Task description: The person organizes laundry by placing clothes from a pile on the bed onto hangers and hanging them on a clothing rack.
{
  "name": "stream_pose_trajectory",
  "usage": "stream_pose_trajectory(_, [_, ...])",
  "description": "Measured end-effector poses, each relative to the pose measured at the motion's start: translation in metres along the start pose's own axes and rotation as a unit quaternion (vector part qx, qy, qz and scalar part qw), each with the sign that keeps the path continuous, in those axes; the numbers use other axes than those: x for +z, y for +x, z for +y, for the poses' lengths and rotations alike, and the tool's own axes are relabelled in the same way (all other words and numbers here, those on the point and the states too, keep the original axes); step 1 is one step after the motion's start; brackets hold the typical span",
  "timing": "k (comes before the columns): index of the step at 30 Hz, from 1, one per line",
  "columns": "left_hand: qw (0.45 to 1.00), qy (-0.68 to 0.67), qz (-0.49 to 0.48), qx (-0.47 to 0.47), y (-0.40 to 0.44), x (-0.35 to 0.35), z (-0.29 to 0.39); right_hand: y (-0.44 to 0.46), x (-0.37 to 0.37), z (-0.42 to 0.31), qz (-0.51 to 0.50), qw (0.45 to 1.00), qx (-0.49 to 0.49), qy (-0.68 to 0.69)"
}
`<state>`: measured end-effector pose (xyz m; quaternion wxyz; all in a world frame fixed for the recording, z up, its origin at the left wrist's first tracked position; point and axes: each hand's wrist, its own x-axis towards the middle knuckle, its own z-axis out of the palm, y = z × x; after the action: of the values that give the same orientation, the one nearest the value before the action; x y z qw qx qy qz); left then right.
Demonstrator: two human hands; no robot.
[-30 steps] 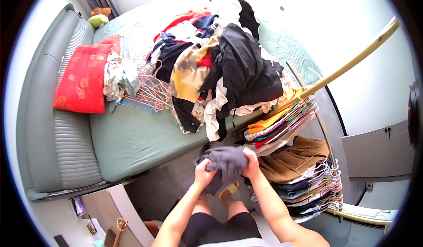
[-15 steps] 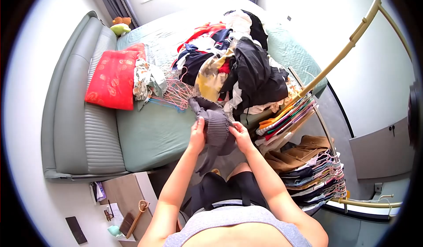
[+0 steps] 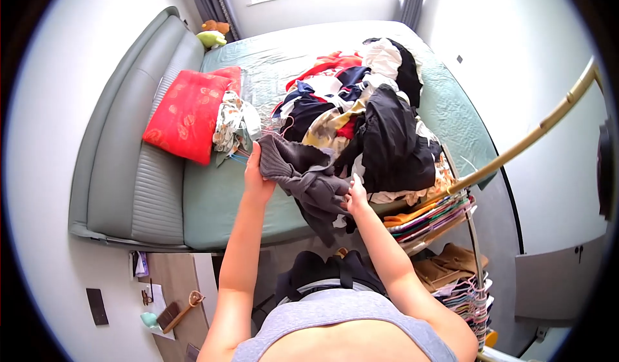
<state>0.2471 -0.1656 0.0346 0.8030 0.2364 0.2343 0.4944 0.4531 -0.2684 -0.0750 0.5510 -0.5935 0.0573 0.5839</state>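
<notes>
A dark grey ribbed knit garment (image 3: 303, 171) hangs between my two hands above the near edge of the bed, its lower part drooping. My left hand (image 3: 256, 176) is closed on its ribbed upper left edge, thumb on top. At the garment's right side, my right hand (image 3: 354, 197) grips the cloth, one finger pointing up. Just beyond lies a heap of clothes, with a black garment (image 3: 394, 139) nearest my right hand and a yellow patterned cloth (image 3: 325, 130) behind the knit. The garment partly covers some pink hangers (image 3: 287, 126).
A red pillow (image 3: 187, 113) and a patterned cloth (image 3: 231, 123) lie by the grey headboard (image 3: 129, 149). To the right stands a gold clothes rack (image 3: 522, 149) with hung clothes (image 3: 429, 219). A brush (image 3: 184, 313) rests on the bedside cabinet (image 3: 184, 271) at lower left.
My hands have moved apart, my left going left and up, stretching the bunched knit garment wider. The view has tilted up, showing more of the window.
</notes>
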Motion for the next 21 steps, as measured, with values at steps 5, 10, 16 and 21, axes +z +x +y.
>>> stream_pose_trajectory(5, [0.998,0.048,-0.013,-0.045,-0.004,-0.014,-0.009,0.021,0.060,0.009,-0.312,0.921,0.232,0.000])
stream_pose_trajectory(10, [0.998,-0.028,0.035,-0.038,-0.011,-0.032,0.008,0.066,0.116,0.016,-0.266,0.928,0.178,0.193])
stream_pose_trajectory(16, [0.944,0.281,0.136,-0.110,0.008,-0.225,0.049,0.084,0.124,-0.017,-0.484,0.827,0.119,0.259])
stream_pose_trajectory(21, [0.802,0.562,0.114,-0.168,0.055,-0.216,0.054,0.089,0.163,0.001,-0.477,0.834,0.135,0.242])
